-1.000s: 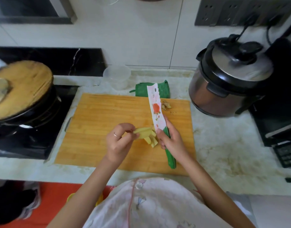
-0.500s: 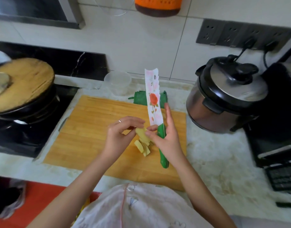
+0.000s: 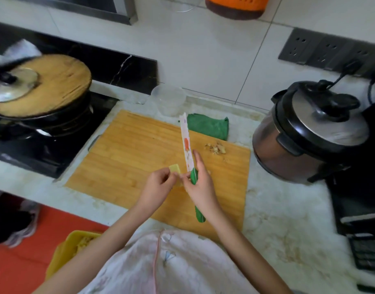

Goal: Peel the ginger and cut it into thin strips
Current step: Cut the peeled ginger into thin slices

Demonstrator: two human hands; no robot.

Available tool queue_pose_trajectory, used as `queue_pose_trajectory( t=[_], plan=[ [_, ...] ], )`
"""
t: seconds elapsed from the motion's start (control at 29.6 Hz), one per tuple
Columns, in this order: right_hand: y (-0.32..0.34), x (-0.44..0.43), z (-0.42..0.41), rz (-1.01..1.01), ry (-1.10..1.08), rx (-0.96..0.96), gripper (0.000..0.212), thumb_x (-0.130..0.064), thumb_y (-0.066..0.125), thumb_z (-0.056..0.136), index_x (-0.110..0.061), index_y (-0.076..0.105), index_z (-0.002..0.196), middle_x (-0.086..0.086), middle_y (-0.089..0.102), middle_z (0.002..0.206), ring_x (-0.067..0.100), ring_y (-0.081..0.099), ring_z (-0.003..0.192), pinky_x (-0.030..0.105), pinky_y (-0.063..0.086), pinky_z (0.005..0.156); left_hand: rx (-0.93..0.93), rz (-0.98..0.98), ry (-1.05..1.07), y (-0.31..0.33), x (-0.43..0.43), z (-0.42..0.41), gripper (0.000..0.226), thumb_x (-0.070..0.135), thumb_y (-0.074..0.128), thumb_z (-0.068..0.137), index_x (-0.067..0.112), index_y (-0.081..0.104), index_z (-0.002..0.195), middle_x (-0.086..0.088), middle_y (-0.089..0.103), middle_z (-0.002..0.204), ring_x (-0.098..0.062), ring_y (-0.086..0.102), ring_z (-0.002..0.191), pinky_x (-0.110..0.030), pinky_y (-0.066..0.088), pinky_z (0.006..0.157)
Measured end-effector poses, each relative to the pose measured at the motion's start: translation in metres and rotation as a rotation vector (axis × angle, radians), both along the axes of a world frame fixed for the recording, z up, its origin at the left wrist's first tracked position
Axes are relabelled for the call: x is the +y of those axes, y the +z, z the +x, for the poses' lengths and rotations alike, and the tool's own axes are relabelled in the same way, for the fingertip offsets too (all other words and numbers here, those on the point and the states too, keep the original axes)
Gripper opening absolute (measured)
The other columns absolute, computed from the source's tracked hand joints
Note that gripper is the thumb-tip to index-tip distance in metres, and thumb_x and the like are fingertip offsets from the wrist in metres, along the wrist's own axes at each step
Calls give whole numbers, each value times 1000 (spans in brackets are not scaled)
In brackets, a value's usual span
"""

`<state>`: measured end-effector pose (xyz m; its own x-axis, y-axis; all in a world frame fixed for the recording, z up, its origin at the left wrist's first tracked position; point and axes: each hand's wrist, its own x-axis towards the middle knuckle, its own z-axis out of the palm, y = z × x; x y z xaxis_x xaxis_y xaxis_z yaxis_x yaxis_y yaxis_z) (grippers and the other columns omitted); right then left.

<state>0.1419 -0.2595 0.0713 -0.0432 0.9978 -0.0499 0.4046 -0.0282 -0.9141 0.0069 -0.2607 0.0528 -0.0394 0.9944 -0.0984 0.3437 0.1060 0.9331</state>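
The left hand (image 3: 159,184) pinches a yellow ginger piece (image 3: 174,168) with curled fingers, above the middle of the cutting board (image 3: 127,145). The right hand (image 3: 201,185) grips the knife (image 3: 187,145), blade up, one finger straight along it. Bare board lies left. The ginger sticks up now; before, it hung down.

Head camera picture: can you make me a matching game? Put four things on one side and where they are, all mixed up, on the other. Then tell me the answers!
Things
1. knife
2. ginger slice
3. ginger peelings
4. green cloth

Places
A. in a small pile on the far right part of the cutting board
B. pinched by the left hand
C. on the counter, at the board's far edge
D. held by the right hand

Pairs: 1-D, 2-B, 3-A, 4-C
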Motion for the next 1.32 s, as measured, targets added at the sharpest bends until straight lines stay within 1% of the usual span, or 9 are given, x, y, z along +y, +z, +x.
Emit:
queue_pose_trajectory(
  t=[0.07, 0.17, 0.24, 0.37, 0.54, 0.68, 0.88, 1.15, 1.32],
  plan=[
    [-10, -1, -4, -35, 43, -152, 61, -21, 55, 93, -26, 29, 148, 7, 69, 96, 26, 63, 85, 41, 51, 79, 106, -112, 93, -19, 3, -10, 39, 19, 54, 93, 10, 45, 56, -8, 45, 52, -18, 41, 50, -34, 33, 54],
    [-17, -7, -3, -95, 100, -175, 43, -16, 48, 96, -17, 45, 139, 4, 65, 117, 19, 60, 103, 12, 43, 76, 128, -257, 207, -45, 8, -20, 44, 16, 54, 92, 14, 48, 49, -1, 50, 46, -19, 46, 46, -33, 39, 56],
    [-16, -16, 1, -111, 155, -200, 38, -15, 46, 97, -17, 50, 135, -2, 64, 116, 10, 59, 97, 1, 33, 67, 144, -311, 217, -57, 9, -22, 44, 18, 54, 94, 14, 52, 50, 0, 52, 46, -19, 48, 46, -32, 40, 57],
    [-25, -31, 6, -180, 270, -273, 31, -21, 44, 98, -19, 57, 126, -8, 64, 84, 8, 57, 70, 17, 35, 57, 179, -338, 170, -70, 7, -19, 43, 23, 52, 96, 15, 54, 54, -4, 56, 53, -23, 52, 54, -39, 47, 64],
    [-34, -39, 13, -141, 341, -430, 40, -26, 43, 97, -23, 48, 136, 14, 69, 98, 33, 63, 90, 37, 49, 70, 183, -335, 156, -75, 5, -15, 45, 23, 47, 99, 16, 55, 56, -4, 60, 57, -22, 53, 56, -37, 46, 65],
    [-34, -40, 18, -129, 391, -547, 44, -28, 40, 98, -28, 40, 142, 15, 68, 88, 33, 61, 82, 33, 32, 56, 165, -333, 155, -74, 6, -9, 46, 24, 47, 99, 16, 55, 55, 1, 59, 54, -17, 52, 53, -32, 41, 60],
    [-35, -37, 22, -130, 403, -530, 46, -25, 41, 97, -24, 41, 143, 15, 66, 82, 31, 60, 74, 30, 24, 54, 178, -338, 135, -73, 10, -4, 45, 23, 45, 99, 17, 51, 56, 5, 55, 53, -15, 49, 53, -31, 35, 57],
    [-34, -32, 24, -156, 401, -571, 45, -25, 39, 98, -23, 38, 143, 17, 66, 84, 35, 60, 80, 32, 30, 57, 208, -291, 95, -76, 17, 2, 45, 24, 44, 101, 18, 42, 57, -1, 48, 54, -21, 42, 56, -36, 29, 57],
    [-37, -27, 30, -221, 361, -483, 35, -27, 41, 98, -24, 52, 132, 9, 66, 79, 29, 59, 74, 31, 31, 56, 219, -295, 116, -76, 20, 6, 45, 24, 41, 102, 20, 41, 58, 3, 47, 56, -21, 43, 59, -35, 29, 58]
  ],
)
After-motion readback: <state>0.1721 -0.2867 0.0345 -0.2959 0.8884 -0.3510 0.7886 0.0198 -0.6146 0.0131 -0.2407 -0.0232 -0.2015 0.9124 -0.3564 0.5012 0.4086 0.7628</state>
